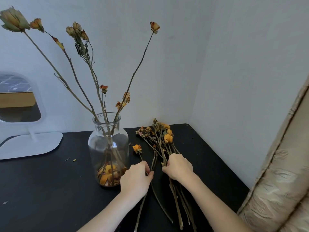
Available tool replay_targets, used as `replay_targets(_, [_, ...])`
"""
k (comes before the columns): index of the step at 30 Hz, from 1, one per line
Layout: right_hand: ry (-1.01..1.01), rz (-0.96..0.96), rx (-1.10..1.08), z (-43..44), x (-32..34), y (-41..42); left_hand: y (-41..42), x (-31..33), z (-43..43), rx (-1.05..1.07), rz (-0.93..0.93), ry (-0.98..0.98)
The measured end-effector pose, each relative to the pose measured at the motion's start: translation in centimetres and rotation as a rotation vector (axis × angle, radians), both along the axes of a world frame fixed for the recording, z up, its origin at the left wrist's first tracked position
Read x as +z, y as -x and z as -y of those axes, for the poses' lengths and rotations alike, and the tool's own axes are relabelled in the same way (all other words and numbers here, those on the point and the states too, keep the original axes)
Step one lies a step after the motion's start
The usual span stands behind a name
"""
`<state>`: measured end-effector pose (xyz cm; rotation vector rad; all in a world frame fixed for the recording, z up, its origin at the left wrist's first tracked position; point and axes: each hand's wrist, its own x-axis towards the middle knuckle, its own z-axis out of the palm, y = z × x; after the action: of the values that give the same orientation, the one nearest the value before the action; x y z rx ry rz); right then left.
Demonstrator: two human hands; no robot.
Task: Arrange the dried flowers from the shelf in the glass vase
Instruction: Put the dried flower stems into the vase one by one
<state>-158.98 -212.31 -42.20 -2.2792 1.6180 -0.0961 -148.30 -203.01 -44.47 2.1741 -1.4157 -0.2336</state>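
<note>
Black table (41, 190) bears vase (108, 148), dried flowers (160, 141), mirror stand (31, 144).

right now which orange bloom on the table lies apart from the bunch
The single orange bloom just right of the glass vase; its stem runs under the left hand. The other blooms cluster in the bunch the right hand grips.

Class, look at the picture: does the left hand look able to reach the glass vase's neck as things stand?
Probably yes. The left hand, pinching loose stems, sits right beside the glass vase with nothing between them; only the tall stems already in it crowd its mouth.
</note>
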Motion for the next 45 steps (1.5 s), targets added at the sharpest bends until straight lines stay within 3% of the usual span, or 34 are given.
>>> replay_targets(13, [0.032,0.349,-0.012,0.5,2.2,2.6,0.8,0.5,1.3,0.023,0.012,-0.120])
replay_targets(23, [0.100,0.554,-0.039,0.3,3.8,4.6,0.6,0.9,1.4,0.073,-0.137,-0.018])
replay_targets(45, [0.097,0.607,-0.032,-0.1,3.8,4.6,0.2,1.5,-0.1,0.060,-0.148,-0.086])
